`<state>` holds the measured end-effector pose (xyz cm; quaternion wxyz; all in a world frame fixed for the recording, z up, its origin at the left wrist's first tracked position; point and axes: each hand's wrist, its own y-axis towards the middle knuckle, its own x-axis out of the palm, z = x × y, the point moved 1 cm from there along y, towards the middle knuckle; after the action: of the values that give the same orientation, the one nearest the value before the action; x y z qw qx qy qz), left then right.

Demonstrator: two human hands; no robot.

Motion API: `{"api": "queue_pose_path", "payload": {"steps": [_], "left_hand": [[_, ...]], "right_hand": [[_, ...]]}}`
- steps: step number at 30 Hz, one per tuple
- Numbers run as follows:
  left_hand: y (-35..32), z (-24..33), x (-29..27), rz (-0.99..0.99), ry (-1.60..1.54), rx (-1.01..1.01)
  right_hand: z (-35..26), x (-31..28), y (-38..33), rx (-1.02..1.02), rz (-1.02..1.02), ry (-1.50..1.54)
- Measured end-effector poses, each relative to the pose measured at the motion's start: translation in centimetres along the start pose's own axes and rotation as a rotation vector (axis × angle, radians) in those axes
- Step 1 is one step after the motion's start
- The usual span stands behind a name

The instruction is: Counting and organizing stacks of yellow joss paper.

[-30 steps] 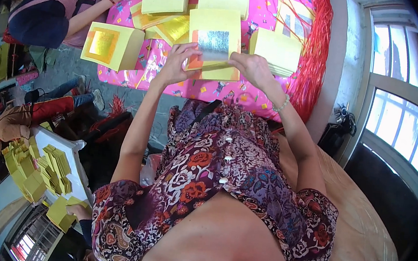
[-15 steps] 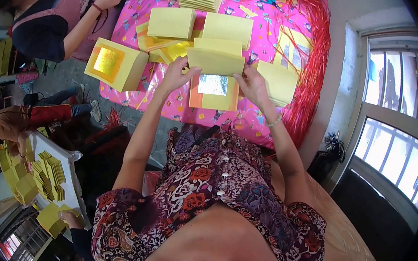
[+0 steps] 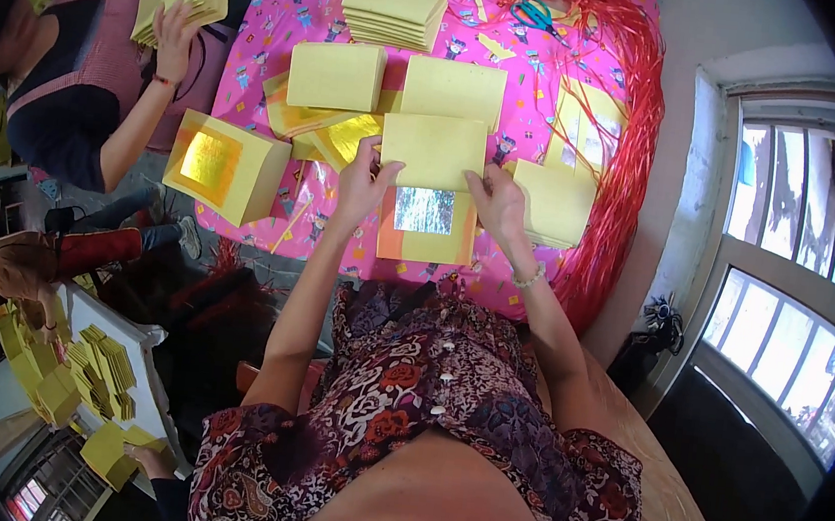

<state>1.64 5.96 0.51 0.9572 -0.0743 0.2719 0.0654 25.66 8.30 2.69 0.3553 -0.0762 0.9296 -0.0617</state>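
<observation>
A folded piece of yellow joss paper (image 3: 433, 152) is held by its two sides between my hands. My left hand (image 3: 365, 183) is closed on its left edge, the thumb at the lower corner. Mirroring it, my right hand (image 3: 496, 205) grips the right edge, thumb also in front. Just below lies a foil-faced sheet of joss paper (image 3: 454, 249), yellow with an orange band and a silver square; the held piece hides its upper part. To my right, a yellow paper stack (image 3: 554, 203) sits beside my right hand. Gold-foil sheets (image 3: 349, 138) lie beyond my left hand.
The pink patterned table cover (image 3: 254, 74) carries more yellow stacks (image 3: 391, 9), a gold-faced block (image 3: 213, 176), teal scissors (image 3: 534, 13) and red plastic strands (image 3: 626, 180). At left, a co-worker's hands (image 3: 173, 31) hold a yellow stack. A white side table (image 3: 120, 317) holds folded papers.
The held paper has tipped so that its broad face shows more, with both hands still on it. The whole view has shifted, and the co-worker now holds a stack with both hands in view.
</observation>
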Motion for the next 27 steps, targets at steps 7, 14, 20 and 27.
{"api": "queue_pose_path", "payload": {"steps": [7, 14, 20, 27], "left_hand": [[2.1, 0.1, 0.1, 0.096, -0.086, -0.002], [0.4, -0.3, 1.2, 0.128, -0.055, -0.028], [1.1, -0.2, 1.6, 0.137, -0.016, -0.053], [2.6, 0.4, 1.9, 0.148, 0.041, -0.044]], "right_hand": [[-0.6, 0.2, 2.9, 0.048, 0.001, -0.053], [0.4, 0.4, 1.6, 0.035, -0.016, -0.132], [0.1, -0.1, 2.7, 0.122, -0.085, -0.163], [0.3, -0.3, 4.2, 0.146, -0.099, -0.182]]}}
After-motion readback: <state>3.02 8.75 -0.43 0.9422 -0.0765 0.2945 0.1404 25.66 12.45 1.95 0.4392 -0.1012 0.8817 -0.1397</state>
